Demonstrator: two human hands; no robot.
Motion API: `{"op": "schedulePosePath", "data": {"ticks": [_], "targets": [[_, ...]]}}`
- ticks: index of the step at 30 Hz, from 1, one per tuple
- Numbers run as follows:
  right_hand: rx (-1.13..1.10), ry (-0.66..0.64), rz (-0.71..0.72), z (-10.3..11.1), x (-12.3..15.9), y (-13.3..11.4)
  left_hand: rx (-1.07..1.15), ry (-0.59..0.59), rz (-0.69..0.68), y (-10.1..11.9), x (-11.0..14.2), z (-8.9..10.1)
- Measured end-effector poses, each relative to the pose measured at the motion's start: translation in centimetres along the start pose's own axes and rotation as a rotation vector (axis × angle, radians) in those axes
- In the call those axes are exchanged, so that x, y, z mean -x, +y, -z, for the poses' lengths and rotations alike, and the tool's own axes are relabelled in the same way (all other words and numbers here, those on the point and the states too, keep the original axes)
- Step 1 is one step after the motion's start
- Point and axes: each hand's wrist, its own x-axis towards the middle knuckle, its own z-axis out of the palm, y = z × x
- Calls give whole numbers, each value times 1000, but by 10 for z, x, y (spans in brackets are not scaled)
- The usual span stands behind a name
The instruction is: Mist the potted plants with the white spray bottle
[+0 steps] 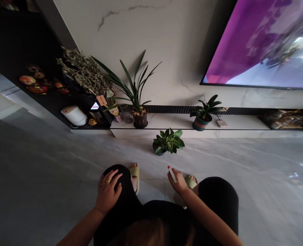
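My left hand (pixel 108 191) rests on my left knee with its fingers spread, a ring on one of them, and holds nothing. Between my knees, my right hand (pixel 177 182) is closed around a small white tube with a red cap (pixel 172 174); the cap points up and away from me. Just beyond that hand, a leafy potted plant (pixel 168 140) stands on the floor, apart from my fingers. Its leaves are green with paler markings, and they hide most of its dark pot.
Behind the floor plant runs a low white ledge (pixel 172 121). It bears a long-leaved plant (pixel 140 120), a plant in a green and brown pot (pixel 202 123) and a small pale box (pixel 222 123). A dark shelf unit stands left; a lit television (pixel 259 44) hangs upper right.
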Motion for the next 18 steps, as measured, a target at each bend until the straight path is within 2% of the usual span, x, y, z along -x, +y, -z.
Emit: {"op": "schedulePosePath", "data": {"ticks": [4, 7, 12, 18], "targets": [[-82, -15, 84, 5, -6, -9, 14, -12, 9, 2, -3, -2], [-66, -21, 121, -3, -2, -8, 5, -15, 12, 5, -5, -3], [18, 16, 46, -19, 14, 13, -21, -12, -11, 6, -8, -2], [68, 77, -69, -20, 17, 34, -26, -11, -6, 7, -9, -1]]}}
